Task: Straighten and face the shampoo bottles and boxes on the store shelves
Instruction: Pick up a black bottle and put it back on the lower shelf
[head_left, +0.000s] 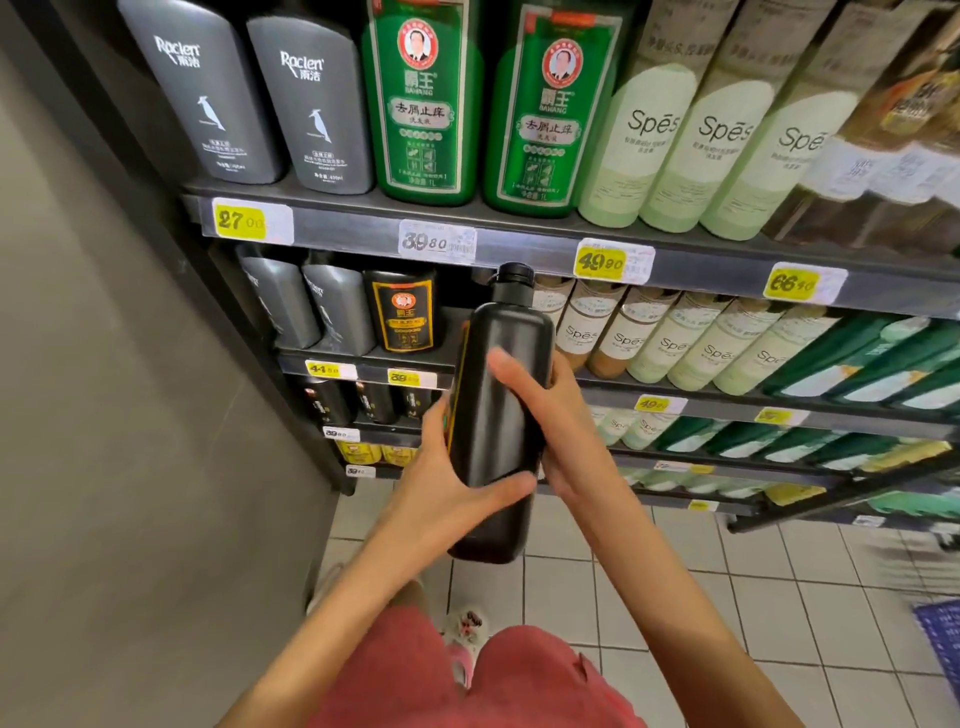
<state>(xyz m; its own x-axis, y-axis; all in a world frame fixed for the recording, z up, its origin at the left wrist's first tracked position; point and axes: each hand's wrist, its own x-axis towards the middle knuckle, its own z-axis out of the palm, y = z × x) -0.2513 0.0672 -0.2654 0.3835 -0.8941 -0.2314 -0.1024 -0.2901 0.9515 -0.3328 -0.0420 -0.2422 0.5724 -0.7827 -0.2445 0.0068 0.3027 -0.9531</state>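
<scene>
Our pink shorts (415, 691) and one patterned slipper (467, 623) are showing above the white tiled floor (727, 597) as we are reaching both bare arms forward. We are holding a tall black plastic shampoo bottle with a black cap (498, 415) upright in the air, in front of the front edge of the second shelf of the dark metal store shelving (519, 244). Our left hand (457, 478) is gripping the bottle's lower part, thumb lying across the plain face turned to us. Our right hand (545, 431) is wrapping round its right side, one finger pressing on that same face. The bottle's yellow-edged label is facing left, away from us.

Behind it, near the second shelf's left end, a black bottle with a gold label (405, 312) is standing. Along the top shelf's front edge, two grey bottles with a white bird (208, 88), two green bottles with a red seal (421, 98) and pale green Spes bottles (649, 140) are facing out above yellow price tags (241, 221).
</scene>
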